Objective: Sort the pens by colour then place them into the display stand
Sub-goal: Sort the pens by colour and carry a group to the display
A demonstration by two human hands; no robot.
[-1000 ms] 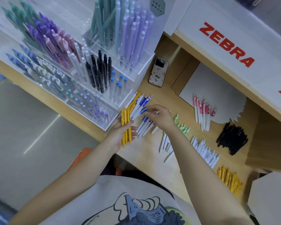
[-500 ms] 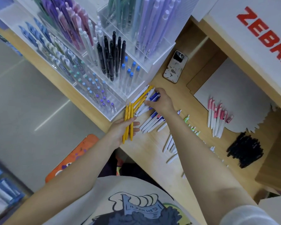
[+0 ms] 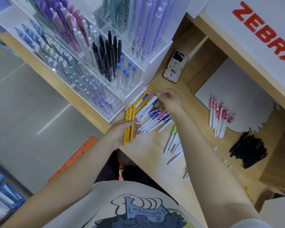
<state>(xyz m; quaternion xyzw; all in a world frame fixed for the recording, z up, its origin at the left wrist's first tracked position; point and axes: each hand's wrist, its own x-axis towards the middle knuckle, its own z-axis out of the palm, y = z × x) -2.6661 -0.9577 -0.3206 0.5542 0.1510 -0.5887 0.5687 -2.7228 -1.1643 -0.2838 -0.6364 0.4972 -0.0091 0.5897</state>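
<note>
Beside the display stand (image 3: 133, 89) — phone (image 3: 175, 66), pink pens (image 3: 218, 117).

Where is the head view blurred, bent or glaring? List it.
Head view: wide-angle bend tilts the display stand and table edge; corners soft, the black pens a smeared mass; a light streak glares on the floor; hands and yellow pens fairly sharp.

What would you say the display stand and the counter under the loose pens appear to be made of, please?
The display stand looks like clear acrylic, glossy: its walls are see-through, with bright edges and the pens visible behind them. The counter looks like light wood or a wood-look laminate, matte: pale tan with faint grain lines. Which of the two it is cannot be told from here.
</note>
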